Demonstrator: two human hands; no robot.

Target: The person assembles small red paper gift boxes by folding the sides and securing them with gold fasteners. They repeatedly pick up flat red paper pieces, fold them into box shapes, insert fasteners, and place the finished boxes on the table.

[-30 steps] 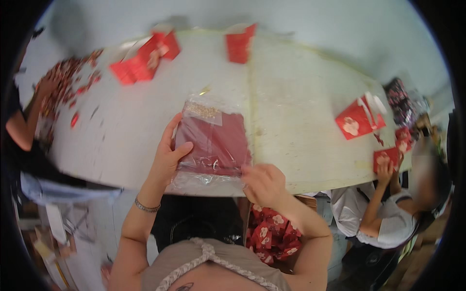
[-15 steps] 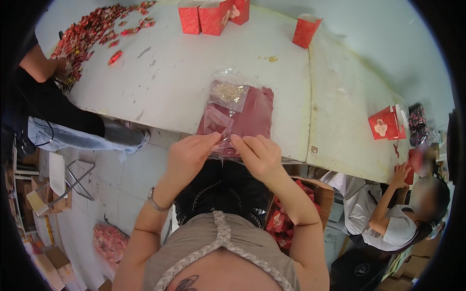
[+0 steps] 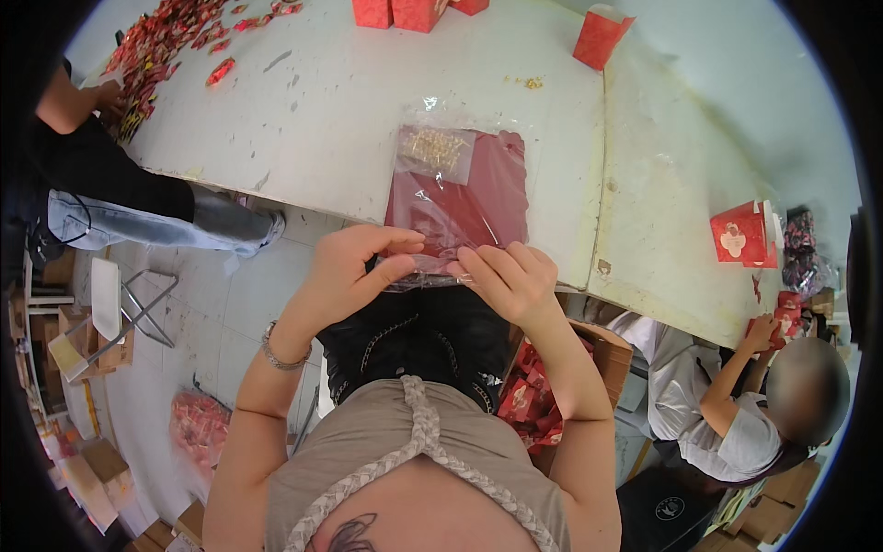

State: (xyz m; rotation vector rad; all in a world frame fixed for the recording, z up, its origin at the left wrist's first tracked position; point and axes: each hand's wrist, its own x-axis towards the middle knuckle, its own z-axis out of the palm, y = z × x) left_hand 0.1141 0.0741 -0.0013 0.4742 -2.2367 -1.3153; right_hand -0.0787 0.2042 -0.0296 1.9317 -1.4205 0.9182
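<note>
Hands at frame centre: left hand and right hand both pinch the near edge of a clear plastic bag holding dark red sheets, which lies flat on the white table, so the surface supports it.

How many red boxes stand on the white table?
5: three clustered at the far edge, cut off by the frame, one far right of them, one near the right end. More may be hidden.

Single head-worn fisheye view, looking steeply down from above the person's chest, close over the near edge of the white tabletop, floor below left, straight edges bowed toward the dark rim
</note>
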